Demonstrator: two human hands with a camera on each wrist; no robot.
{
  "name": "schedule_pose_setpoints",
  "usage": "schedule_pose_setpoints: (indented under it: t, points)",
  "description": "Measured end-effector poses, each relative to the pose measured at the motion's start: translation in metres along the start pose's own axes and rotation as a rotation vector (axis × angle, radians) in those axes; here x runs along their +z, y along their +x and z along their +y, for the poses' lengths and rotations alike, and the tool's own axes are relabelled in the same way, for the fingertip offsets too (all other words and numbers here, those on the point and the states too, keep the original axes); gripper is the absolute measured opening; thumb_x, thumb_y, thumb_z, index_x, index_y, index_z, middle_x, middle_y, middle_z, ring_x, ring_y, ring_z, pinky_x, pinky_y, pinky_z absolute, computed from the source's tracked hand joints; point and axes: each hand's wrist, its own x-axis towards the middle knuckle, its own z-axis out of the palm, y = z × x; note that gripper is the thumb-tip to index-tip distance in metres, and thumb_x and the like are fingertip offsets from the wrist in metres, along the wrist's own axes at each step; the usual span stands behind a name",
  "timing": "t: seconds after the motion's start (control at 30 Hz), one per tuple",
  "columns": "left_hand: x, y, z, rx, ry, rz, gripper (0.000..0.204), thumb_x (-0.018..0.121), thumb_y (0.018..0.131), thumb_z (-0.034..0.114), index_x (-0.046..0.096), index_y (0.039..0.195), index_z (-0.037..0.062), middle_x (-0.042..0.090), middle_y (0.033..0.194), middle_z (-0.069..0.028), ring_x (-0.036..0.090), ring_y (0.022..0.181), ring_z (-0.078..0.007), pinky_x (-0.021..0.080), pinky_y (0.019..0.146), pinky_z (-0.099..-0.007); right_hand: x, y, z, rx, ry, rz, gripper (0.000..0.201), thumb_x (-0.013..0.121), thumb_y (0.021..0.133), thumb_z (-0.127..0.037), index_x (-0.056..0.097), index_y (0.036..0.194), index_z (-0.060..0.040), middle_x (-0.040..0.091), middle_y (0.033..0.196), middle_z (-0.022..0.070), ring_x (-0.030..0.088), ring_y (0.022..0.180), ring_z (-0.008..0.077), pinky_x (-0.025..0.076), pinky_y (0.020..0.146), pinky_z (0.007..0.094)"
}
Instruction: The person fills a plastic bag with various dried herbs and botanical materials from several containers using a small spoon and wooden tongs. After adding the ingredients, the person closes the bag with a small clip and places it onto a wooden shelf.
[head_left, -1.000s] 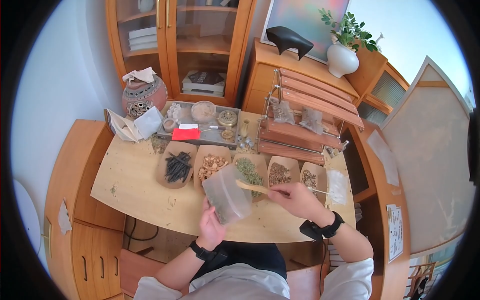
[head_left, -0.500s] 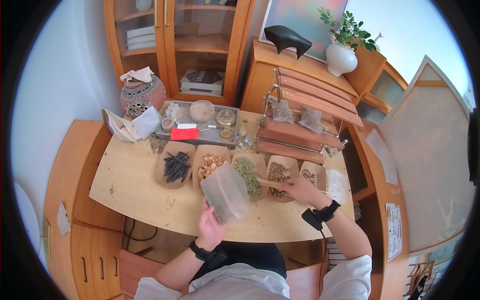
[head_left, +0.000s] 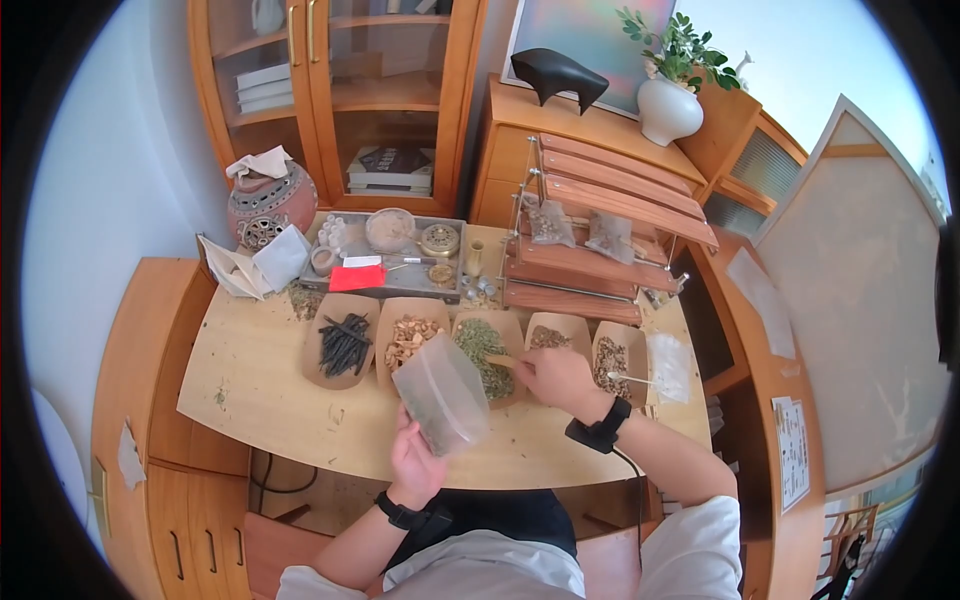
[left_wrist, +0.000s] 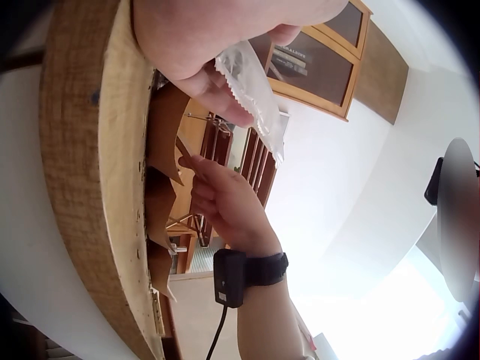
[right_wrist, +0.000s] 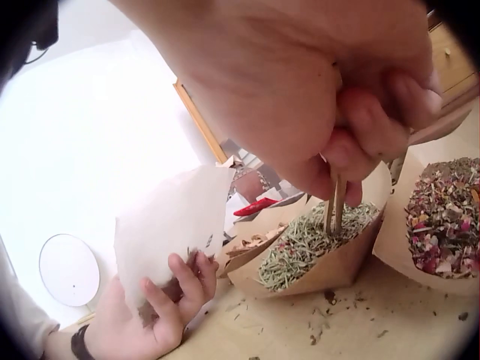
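My left hand (head_left: pixel 415 462) grips a translucent zip bag (head_left: pixel 440 392) by its lower side; a little dark dried material shows at its bottom in the right wrist view. Wooden tongs (right_wrist: pixel 334 210), two slim strips side by side, are pinched in my right hand (head_left: pixel 560 380). Their tips are in the dried green herb (right_wrist: pixel 315 244) that fills a brown paper tray (head_left: pixel 512 322). The bag is held left of this tray and overlaps its neighbour in the head view. My right hand partly hides the tray of crumbly brown bits (head_left: pixel 550 337).
Paper trays of black sticks (head_left: pixel 345 343), tan chips (head_left: pixel 412 338) and mixed petals (head_left: pixel 610 360) complete the row. Behind stand a grey tray (head_left: pixel 455 230) of small vessels and a tiered wooden rack (head_left: pixel 590 270). A white spoon (head_left: pixel 630 379) lies at the right, beside a plastic bag (head_left: pixel 668 365).
My right hand moved right, then back left over the trays, and the tongs now dip into the green herb. My left hand keeps holding the bag with little movement. The head view shifted slightly.
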Motion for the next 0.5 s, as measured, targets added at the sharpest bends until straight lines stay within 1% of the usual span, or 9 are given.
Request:
schedule_pose_setpoints:
  t: [0.07,0.17,0.37,0.5]
  points:
    - [0.0,0.0,0.0,0.003,0.01,0.009,0.058,0.047,0.093,0.027,0.035,0.148,0.0093,0.045,0.148,-0.0091,0.042,0.139,-0.0269,0.033,0.116,-0.0451,0.011,-0.001,0.004,-0.028,-0.016,0.09,0.027,0.057,0.092,-0.03,0.075,0.088,-0.0115,0.071,0.082,0.0154,0.07,0.077,0.0367,0.056,0.071,0.0476]
    - [-0.001,0.0,0.001,-0.004,0.002,0.008,0.059,0.048,0.092,0.027,0.036,0.148,0.0093,0.046,0.148,-0.0092,0.042,0.139,-0.0268,0.033,0.116,-0.0451,0.013,-0.002,0.009,-0.041,0.022,0.137,0.026,0.056,0.093,-0.03,0.075,0.088,-0.012,0.071,0.081,0.0152,0.069,0.076,0.0367,0.057,0.07,0.047]
    - [0.001,0.001,0.0,-0.002,-0.003,0.029,0.06,0.048,0.091,0.027,0.036,0.148,0.0087,0.046,0.148,-0.0094,0.043,0.139,-0.0273,0.033,0.116,-0.0458,-0.001,-0.005,0.021,-0.013,0.093,0.212,0.024,0.06,0.093,-0.031,0.076,0.098,-0.0134,0.071,0.081,0.0155,0.068,0.075,0.0367,0.056,0.069,0.046]
    - [-0.001,0.002,-0.001,0.005,0.017,0.019,0.061,0.049,0.091,0.027,0.035,0.148,0.0092,0.045,0.148,-0.0098,0.042,0.139,-0.0278,0.033,0.116,-0.0469,-0.017,-0.014,0.018,0.034,0.182,0.183,0.024,0.063,0.093,-0.031,0.076,0.101,-0.0123,0.07,0.078,0.0156,0.067,0.073,0.0366,0.054,0.066,0.0441]
